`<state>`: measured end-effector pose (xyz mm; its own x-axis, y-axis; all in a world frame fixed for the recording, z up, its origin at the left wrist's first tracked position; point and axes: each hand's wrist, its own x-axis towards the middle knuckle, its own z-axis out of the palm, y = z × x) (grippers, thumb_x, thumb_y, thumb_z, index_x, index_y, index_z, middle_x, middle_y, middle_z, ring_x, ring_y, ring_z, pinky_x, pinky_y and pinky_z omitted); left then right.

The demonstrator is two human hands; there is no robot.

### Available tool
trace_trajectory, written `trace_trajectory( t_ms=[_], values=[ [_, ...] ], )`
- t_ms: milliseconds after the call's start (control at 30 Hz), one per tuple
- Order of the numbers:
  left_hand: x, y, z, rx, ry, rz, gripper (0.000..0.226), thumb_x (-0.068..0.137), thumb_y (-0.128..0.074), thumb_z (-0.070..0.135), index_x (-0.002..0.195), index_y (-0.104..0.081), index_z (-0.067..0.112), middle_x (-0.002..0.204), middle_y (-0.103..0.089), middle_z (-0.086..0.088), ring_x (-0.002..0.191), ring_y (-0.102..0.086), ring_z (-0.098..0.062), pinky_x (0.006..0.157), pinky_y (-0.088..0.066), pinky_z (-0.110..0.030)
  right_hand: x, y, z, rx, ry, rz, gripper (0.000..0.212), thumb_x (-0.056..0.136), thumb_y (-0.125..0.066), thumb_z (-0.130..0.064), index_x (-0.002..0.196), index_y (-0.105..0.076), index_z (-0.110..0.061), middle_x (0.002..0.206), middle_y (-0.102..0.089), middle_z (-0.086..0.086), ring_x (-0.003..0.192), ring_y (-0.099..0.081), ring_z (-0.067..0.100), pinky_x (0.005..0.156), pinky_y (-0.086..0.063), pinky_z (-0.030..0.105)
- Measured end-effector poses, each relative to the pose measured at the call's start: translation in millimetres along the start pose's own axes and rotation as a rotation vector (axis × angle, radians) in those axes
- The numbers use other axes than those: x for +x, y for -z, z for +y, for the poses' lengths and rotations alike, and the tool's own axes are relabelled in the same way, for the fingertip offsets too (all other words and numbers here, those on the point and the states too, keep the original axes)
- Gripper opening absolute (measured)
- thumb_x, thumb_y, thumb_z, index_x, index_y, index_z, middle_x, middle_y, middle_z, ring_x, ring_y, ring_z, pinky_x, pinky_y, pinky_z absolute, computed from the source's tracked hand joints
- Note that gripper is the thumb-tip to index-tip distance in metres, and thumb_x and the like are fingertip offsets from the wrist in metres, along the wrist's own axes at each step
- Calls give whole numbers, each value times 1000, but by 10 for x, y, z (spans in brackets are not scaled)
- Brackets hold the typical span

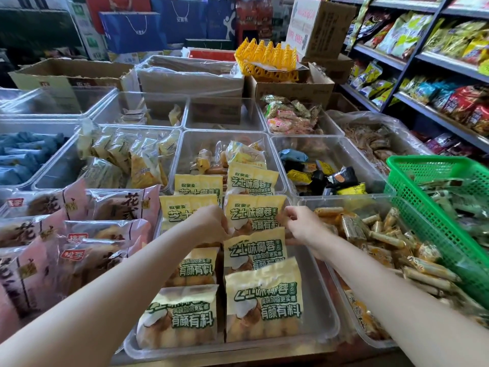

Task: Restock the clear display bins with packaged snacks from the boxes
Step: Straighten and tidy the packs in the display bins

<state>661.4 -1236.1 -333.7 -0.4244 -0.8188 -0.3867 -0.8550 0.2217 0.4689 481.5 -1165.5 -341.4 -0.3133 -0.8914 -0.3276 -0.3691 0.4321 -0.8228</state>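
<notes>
While both arms were stretched over near bin (325, 308), yellow pack (254, 211) in right row was pinched: left hand (211, 221) at left edge, right hand (299, 223) at right edge.

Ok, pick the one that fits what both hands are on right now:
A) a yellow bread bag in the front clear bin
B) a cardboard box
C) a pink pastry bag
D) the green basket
A: the left hand and right hand pinch either side of one yellow bread bag standing in the front clear bin.
</notes>
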Motion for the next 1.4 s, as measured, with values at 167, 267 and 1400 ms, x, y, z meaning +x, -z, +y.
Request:
trace_trajectory(
  t_ms=[167,267,1400],
  values=[
    [-49,16,-99,119,-140,130,7,75,-71,9,77,-66,12,79,-61,-1,79,-59,-20,67,-48,-24,16,-74,-1,-180,132,48,27,96,-50,-22,74,-51,-6,84,-62,21,76,-58,29,74,-51,39],
    [-60,20,-135,117,-169,147,10,73,-74,11,82,-70,8,80,-65,-2,78,-61,-18,71,-49,-24,51,-61,-49,-193,156,14,28,97,-50,-23,75,-50,-5,82,-61,17,78,-58,27,81,-53,48],
    [76,202,8,481,-280,40,55,87,-42,61,138,-36,41,153,-22,12,138,-24,-17,112,-13,-46,680,-165,-499,-262,-22,-84,39,100,-39,-32,136,-45,-18,129,-49,7,96,-56,23,66,-55,35]
  ],
)
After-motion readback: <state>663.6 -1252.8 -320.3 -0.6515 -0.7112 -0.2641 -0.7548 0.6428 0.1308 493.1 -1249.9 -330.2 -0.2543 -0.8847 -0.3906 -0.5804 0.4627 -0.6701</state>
